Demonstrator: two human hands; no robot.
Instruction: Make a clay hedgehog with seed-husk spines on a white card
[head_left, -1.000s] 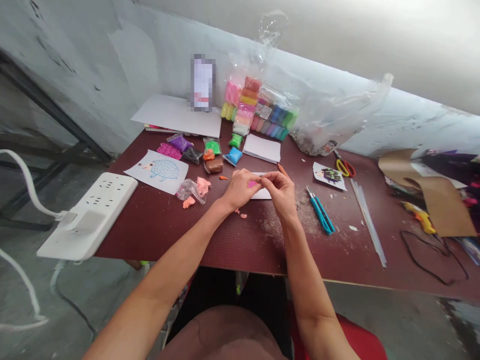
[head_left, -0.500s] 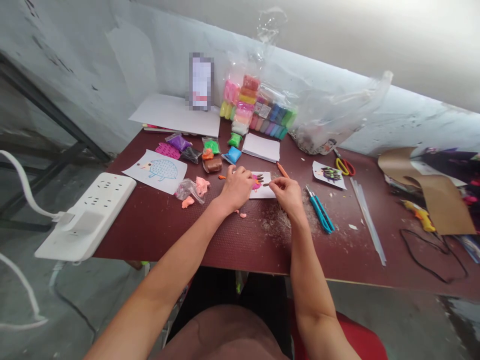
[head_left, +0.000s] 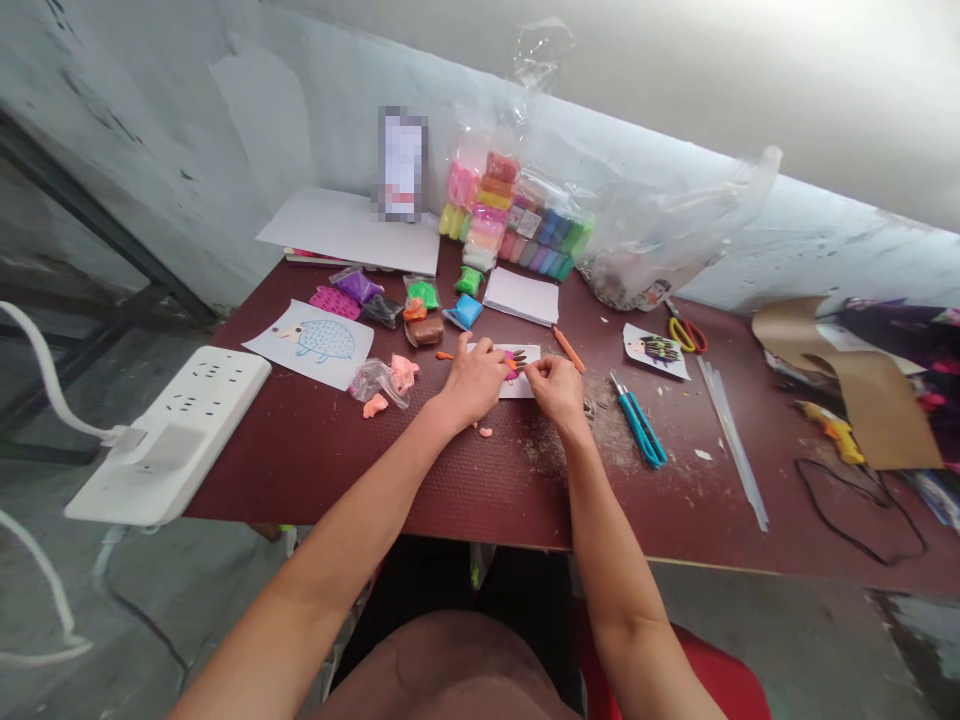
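A small white card (head_left: 526,388) lies on the table, bearing a pink and orange clay shape (head_left: 513,366) with dark seeds standing out of it. My left hand (head_left: 476,383) rests over the card's left side, fingers spread and holding nothing. At the card's right edge, my right hand (head_left: 559,388) pinches a sunflower seed, now mostly hidden by the fingertips, close to the clay. Beside that hand is a small heap of seeds (head_left: 591,408). An orange crayon-like stick (head_left: 568,350) lies just beyond it.
Left are a hedgehog drawing (head_left: 322,338), peach clay (head_left: 403,373) and a power strip (head_left: 172,430). Right are a teal utility knife (head_left: 639,422), a finished hedgehog card (head_left: 656,350), scissors (head_left: 686,335), glue sticks (head_left: 735,440) and a glue gun (head_left: 832,430). Clay packs (head_left: 517,220) stand behind.
My right hand has moved left, bringing the seed to the clay on the card. My left hand stays on the card.
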